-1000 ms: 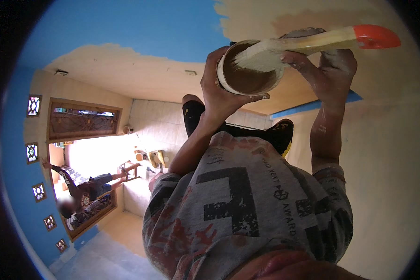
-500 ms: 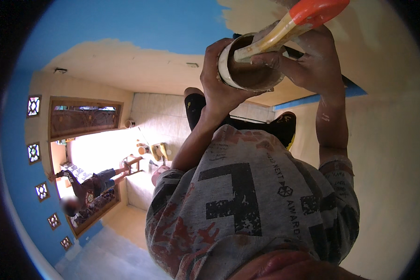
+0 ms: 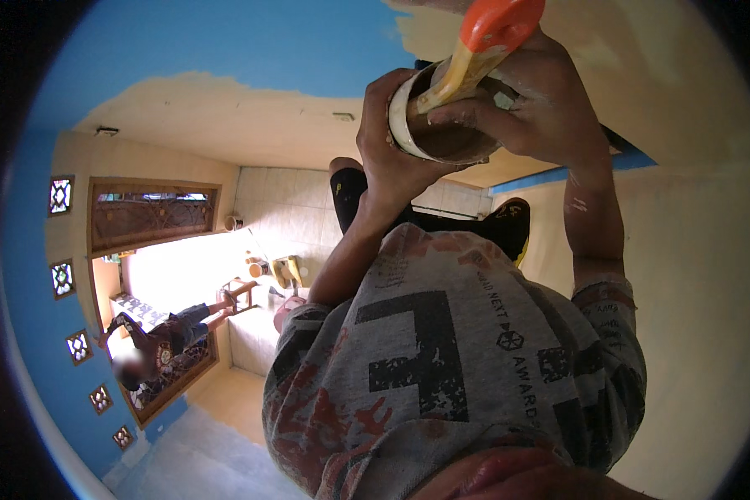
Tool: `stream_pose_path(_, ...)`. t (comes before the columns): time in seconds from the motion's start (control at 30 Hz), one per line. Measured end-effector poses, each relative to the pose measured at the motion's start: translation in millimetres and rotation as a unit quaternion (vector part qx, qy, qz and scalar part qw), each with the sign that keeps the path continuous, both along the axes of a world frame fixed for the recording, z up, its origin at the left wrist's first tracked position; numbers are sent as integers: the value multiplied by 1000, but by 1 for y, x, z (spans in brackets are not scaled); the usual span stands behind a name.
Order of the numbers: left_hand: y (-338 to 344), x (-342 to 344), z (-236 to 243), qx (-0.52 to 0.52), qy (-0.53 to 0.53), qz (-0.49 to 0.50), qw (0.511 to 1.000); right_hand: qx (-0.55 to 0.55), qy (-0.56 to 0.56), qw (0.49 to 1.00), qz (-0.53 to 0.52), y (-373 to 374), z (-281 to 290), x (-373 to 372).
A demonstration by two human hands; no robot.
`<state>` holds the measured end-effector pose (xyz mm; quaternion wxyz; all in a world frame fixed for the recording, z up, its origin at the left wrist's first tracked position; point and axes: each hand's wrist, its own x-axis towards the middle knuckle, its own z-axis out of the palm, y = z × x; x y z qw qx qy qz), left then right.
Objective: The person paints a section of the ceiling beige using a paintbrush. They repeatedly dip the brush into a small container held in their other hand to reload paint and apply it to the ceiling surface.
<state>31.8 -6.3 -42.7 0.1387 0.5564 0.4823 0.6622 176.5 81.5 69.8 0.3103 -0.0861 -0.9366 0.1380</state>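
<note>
My left hand (image 3: pixel 381 125) wraps around the side of a round white-rimmed paint pot (image 3: pixel 402 125), tilted so its brown-smeared inside shows. In my right hand (image 3: pixel 550 104) is a paintbrush (image 3: pixel 458 75), with a pale wooden handle and an orange-red end. The fingers of that hand close about the handle over the pot's mouth. The brush's lower end reaches into the pot, and its bristles cannot be made out. Pale paint spots mark my right hand and forearm.
A half-painted wall, blue (image 3: pixel 250 50) and cream (image 3: pixel 225 117), stands ahead. To the left, another person (image 3: pixel 167 342) stands on a wooden stool (image 3: pixel 243 297) by a bright doorway. A bucket (image 3: pixel 258 269) and a yellow object (image 3: pixel 287 272) are on the tiled floor (image 3: pixel 279 196).
My right hand and the paintbrush have moved left, and the handle stands steeper over the pot. My left hand and the pot have hardly moved. The other person's arm and body shifted slightly.
</note>
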Motion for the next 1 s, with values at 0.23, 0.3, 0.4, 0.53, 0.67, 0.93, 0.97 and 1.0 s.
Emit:
stream_pose_path(0.23, -6, 1, 7, 3, 15, 12, 1000, 27, 17, 999, -12, -4, 7, 2)
stream_pose_path(0.3, -6, 2, 5, 3, -23, -8, 1000, -45, 69, 997, 7, 3, 2, 12)
stream_pose_path(0.4, -3, 4, 4, -5, -57, -25, 998, -270, 215, 938, -39, -10, -2, 18)
stream_pose_path(0.53, 1, 7, -10, -19, -91, -39, 995, -350, 312, 882, -39, -9, -21, 24)
stream_pose_path(0.67, 0, 11, -7, -37, -47, -17, 998, -343, 317, 882, -60, -8, -34, 37)
stream_pose_path(0.93, 1, 20, -8, -70, 1, -16, 997, -299, 236, 923, -61, 1, -44, 66)
stream_pose_path(0.97, 2, 21, -8, -77, 1, -15, 997, -277, 224, 933, -57, 3, -42, 68)
stream_pose_path(1.0, 2, 21, -8, -83, 0, -12, 996, -256, 211, 942, -52, 4, -41, 68)
